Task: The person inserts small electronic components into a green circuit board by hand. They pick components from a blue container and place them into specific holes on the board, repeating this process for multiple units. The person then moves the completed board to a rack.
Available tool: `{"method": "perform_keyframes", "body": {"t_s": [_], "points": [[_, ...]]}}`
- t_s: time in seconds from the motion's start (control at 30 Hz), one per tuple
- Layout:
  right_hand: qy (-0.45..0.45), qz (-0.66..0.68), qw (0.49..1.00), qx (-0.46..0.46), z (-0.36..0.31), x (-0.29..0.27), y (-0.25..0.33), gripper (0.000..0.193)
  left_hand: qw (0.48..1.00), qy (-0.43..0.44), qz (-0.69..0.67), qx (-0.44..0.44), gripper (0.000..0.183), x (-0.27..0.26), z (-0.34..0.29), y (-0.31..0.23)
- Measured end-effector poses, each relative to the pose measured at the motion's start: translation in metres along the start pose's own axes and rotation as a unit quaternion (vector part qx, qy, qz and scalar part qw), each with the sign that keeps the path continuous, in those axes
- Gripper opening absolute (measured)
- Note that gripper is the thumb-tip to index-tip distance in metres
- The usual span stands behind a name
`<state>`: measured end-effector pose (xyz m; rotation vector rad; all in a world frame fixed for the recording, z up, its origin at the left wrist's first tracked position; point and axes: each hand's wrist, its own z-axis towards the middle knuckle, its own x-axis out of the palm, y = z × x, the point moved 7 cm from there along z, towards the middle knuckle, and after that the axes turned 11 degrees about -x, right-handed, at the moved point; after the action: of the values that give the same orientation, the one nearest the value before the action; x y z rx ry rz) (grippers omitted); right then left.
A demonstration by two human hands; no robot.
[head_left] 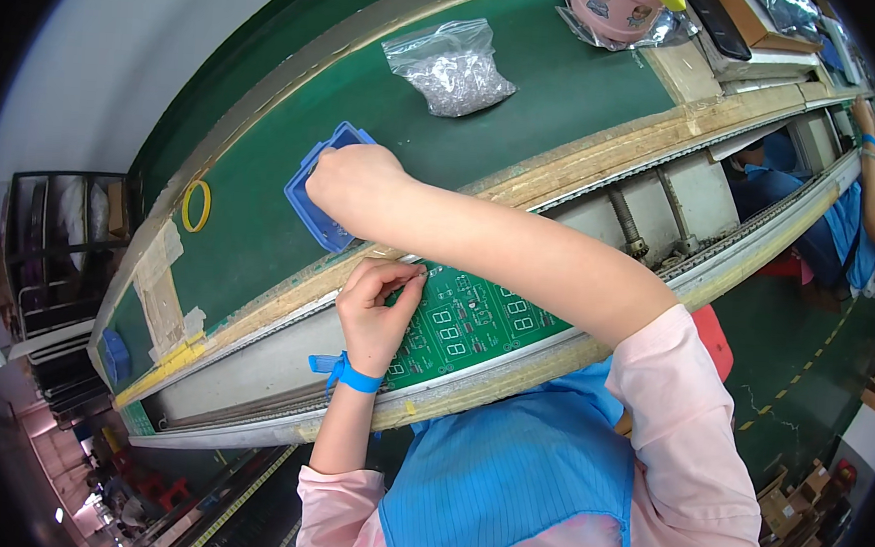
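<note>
**Left hand (370, 315) at the green circuit board (469, 326), right hand (358, 183) at the blue bin (330, 235)**

From here, I see the board lying in the rail track (261, 378) along the desk's (559, 95) near side. The left hand's thumb and forefinger pinch together at its upper left corner; anything between them is too small to tell. The right arm reaches across, its fingers hidden in the bin, so I can't tell their grip. Beyond sits a clear bag (459, 82) of small parts.
</note>
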<state>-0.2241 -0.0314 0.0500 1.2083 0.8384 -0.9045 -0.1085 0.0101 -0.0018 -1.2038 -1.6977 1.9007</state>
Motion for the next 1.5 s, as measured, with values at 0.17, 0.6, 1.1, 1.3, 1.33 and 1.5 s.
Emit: {"method": "perform_keyframes", "body": {"t_s": [0.17,0.6,1.1,1.3,1.33,1.5], "points": [[-0.012,0.026,0.999,0.025,0.006,0.01,0.001,0.014,1.0,-0.007,-0.008,0.007,0.015,0.0,0.0,-0.001],[-0.035,0.017,0.999,0.007,0.009,0.02,0.009,0.009,0.971,0.01,0.208,0.116,0.016,0.011,-0.003,-0.039],[-0.201,0.341,0.918,0.013,-0.061,-0.031,0.0,0.014,0.903,-0.142,0.379,0.144,0.014,-0.046,0.023,-0.068],[-0.136,0.672,0.705,0.183,-0.122,0.01,-0.007,0.015,0.877,-0.121,0.445,0.132,0.013,-0.054,0.048,-0.056],[-0.134,0.686,0.692,0.182,-0.131,0.017,-0.01,0.015,0.857,-0.133,0.472,0.16,0.013,-0.051,0.051,-0.058],[-0.122,0.731,0.645,0.185,-0.14,0.015,0.007,0.015,0.837,-0.046,0.545,0.035,0.019,-0.043,0.072,-0.053]]}}
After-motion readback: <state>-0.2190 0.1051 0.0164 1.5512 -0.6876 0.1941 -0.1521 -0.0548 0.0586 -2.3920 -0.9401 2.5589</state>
